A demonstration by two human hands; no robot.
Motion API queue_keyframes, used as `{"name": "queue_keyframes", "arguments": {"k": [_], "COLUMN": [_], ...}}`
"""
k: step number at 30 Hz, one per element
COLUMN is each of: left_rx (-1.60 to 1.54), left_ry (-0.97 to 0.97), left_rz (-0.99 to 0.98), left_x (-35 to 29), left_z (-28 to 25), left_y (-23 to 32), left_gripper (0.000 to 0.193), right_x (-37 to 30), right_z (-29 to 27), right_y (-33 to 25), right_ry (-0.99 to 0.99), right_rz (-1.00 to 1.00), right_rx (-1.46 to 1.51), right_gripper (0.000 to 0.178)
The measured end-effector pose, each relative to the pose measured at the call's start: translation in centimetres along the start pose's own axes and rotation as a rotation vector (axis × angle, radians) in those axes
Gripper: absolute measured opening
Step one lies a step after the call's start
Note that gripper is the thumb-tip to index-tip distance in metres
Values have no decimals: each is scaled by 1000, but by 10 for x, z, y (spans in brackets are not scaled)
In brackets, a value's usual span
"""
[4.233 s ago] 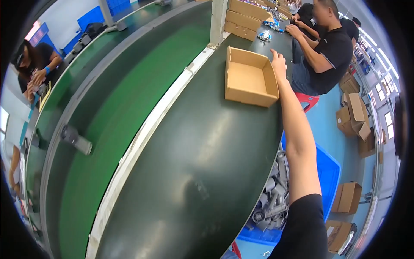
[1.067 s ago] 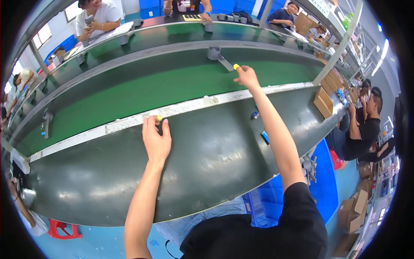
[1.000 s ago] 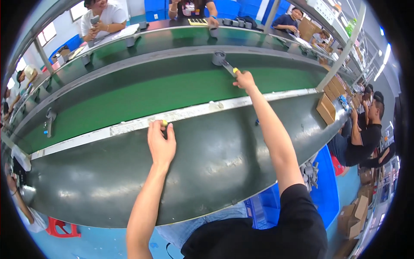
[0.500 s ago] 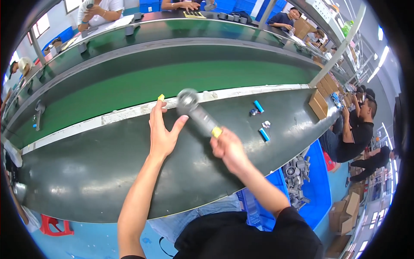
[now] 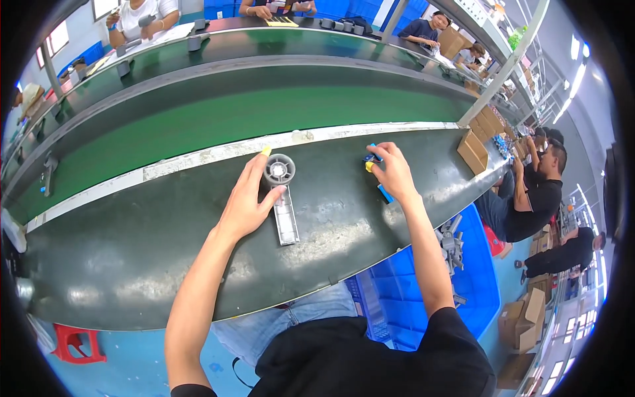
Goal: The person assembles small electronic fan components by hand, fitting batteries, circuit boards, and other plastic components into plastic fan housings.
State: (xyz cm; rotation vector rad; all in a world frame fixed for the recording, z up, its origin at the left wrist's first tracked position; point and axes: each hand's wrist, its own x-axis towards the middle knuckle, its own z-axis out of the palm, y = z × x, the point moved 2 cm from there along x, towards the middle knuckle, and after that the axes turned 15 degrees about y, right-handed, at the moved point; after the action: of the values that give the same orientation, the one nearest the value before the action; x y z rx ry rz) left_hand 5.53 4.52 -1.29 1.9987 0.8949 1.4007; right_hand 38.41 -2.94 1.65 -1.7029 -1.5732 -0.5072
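Observation:
A grey plastic part [image 5: 282,198] with a round head and a long flat handle lies on the dark worktop [image 5: 165,245]. My left hand [image 5: 246,202] rests against its left side, fingers spread, thumb touching the handle. A yellow cap sits on one left fingertip [image 5: 266,151]. To the right, my right hand [image 5: 392,171] pinches a small blue piece [image 5: 372,157] on the worktop. Another blue piece [image 5: 385,193] lies just below that hand.
A green conveyor belt [image 5: 218,119] runs behind the worktop. A blue bin [image 5: 476,278] with several grey parts stands at my right. Cardboard boxes [image 5: 475,151] sit on the belt's right end. Other people work along the far side and to the right.
My right hand brought the grey part from the belt, laid it on the worktop and moved right to the blue pieces. My left hand now steadies the part.

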Motion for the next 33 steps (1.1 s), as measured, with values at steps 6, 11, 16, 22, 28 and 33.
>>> {"name": "queue_keyframes", "arguments": {"k": [6, 11, 16, 22, 28, 33], "left_rx": [21, 122, -183, -316, -175, 129], "left_ry": [-79, 118, 127, 194, 95, -42], "left_rz": [-128, 29, 125, -142, -279, 57], "left_x": [1, 5, 14, 10, 3, -11], "left_z": [-3, -12, -23, -39, -53, -43], "left_y": [-2, 13, 61, 57, 24, 37], "left_gripper": [62, 58, 64, 23, 18, 23], "right_x": [9, 18, 18, 19, -7, -7], "right_z": [-7, -17, -5, 26, 46, 44], "right_y": [-11, -55, -130, -167, -136, -143], "right_ry": [-91, -81, -314, -561, -329, -333], "right_rz": [126, 557, 532, 518, 254, 148], "right_rx": [48, 860, 1211, 1294, 832, 916], "right_gripper": [26, 21, 26, 28, 13, 20]}}
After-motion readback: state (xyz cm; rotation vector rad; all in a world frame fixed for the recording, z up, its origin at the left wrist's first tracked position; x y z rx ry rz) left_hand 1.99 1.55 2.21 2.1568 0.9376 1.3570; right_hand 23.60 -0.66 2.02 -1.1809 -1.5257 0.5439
